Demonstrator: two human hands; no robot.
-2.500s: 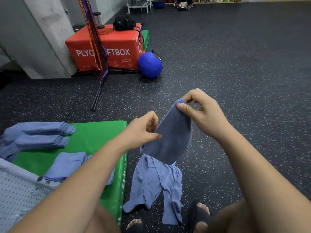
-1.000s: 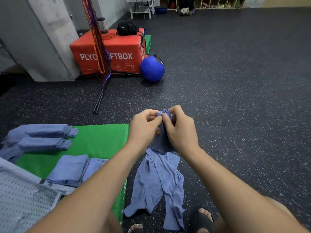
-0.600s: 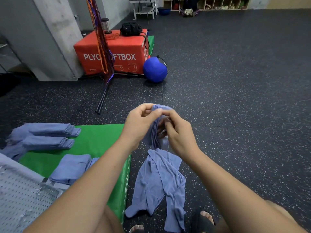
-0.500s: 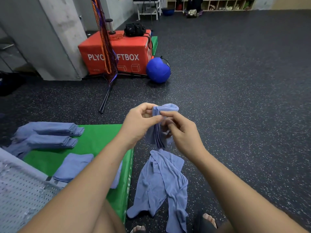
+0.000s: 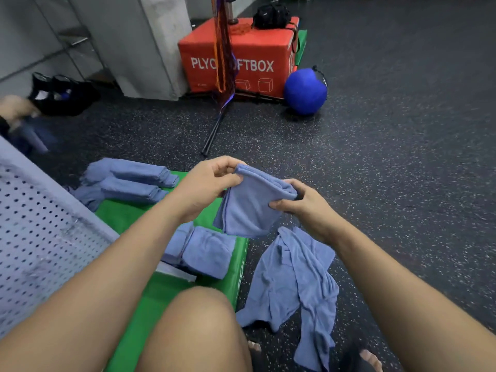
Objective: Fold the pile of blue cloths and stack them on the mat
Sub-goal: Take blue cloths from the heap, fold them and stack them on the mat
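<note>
"PLYO" and "FTBOX" legible in white on the red box (image 5: 239, 53) well beyond the hands. Left hand (image 5: 206, 187) pinched shut on the top left corner of a folded blue cloth (image 5: 249, 208); right hand (image 5: 303, 208) clamped on its right edge. Hanging between both grips, above the near edge of the green mat (image 5: 128, 218). Folded cloths (image 5: 206, 251) just below; loose cloths (image 5: 295, 280) below the right hand.

Single head-worn view, angled forward and down, close above the hands (image 5: 257, 200).
</note>
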